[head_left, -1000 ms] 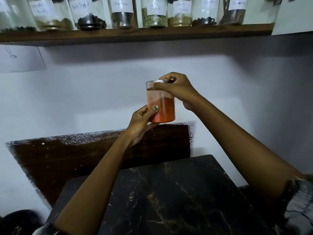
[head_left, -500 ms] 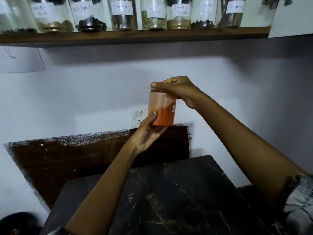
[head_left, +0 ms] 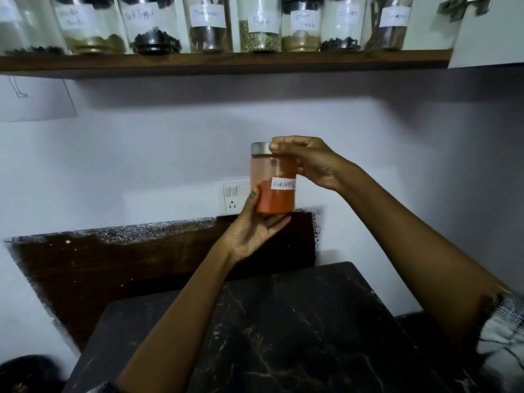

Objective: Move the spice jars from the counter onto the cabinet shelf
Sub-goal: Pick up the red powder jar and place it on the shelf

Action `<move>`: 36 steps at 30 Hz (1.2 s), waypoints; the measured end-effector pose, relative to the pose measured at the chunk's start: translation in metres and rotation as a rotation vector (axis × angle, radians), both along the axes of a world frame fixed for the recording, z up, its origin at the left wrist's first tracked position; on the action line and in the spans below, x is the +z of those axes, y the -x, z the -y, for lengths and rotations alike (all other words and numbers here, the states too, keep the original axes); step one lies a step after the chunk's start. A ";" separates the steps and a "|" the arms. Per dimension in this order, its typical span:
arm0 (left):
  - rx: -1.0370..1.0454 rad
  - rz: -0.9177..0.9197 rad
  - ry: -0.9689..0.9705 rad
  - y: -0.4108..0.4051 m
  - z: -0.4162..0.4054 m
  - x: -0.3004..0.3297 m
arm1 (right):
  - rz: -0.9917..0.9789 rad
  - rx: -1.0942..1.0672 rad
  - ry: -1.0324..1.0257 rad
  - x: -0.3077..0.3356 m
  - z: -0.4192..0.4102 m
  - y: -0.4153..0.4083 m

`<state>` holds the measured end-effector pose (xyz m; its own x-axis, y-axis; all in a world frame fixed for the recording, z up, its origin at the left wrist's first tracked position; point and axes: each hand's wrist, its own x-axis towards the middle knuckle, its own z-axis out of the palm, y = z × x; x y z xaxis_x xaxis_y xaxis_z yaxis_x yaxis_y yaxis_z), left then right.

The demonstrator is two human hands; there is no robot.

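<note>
ok, head view, only feed i've got: clear glass jar of red-orange powder with a silver metal lid [head_left: 272, 182] is held upright in mid-air, above the dark marbled stone counter [head_left: 283, 336] and well below the brown wooden shelf [head_left: 226, 62]. white label on it reads "red chilli", the rest is cut off. left hand [head_left: 252, 231] cups the jar's base from below, thumb up the left side of the glass, so it's gripping the jar. right hand [head_left: 306, 163] has its fingers curled over the lid edge, clamped on the jar top. row of labelled glass spice jars [head_left: 259, 26] stands on the shelf. white wall socket plate [head_left: 234, 198] sits just behind the jar on the wall.
</note>
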<state>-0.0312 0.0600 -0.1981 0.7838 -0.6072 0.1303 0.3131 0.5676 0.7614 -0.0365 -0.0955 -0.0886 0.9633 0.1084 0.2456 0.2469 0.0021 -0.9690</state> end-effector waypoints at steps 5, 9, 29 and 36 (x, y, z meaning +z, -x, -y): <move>0.114 0.149 -0.179 -0.006 -0.001 0.005 | 0.058 -0.168 0.155 0.003 0.000 0.000; 0.116 0.175 -0.171 -0.010 -0.003 0.008 | -0.022 -0.048 0.060 0.007 0.008 0.001; 0.100 0.092 -0.118 -0.021 -0.003 0.012 | -0.262 0.071 -0.083 -0.020 0.030 0.006; 0.261 0.259 -0.228 -0.019 0.022 0.028 | -0.194 -0.135 -0.106 -0.011 0.029 0.017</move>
<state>-0.0118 0.0381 -0.1698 0.8737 -0.4291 0.2290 -0.0369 0.4109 0.9109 -0.0537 -0.1247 -0.0992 0.9975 -0.0409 0.0583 0.0616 0.0856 -0.9944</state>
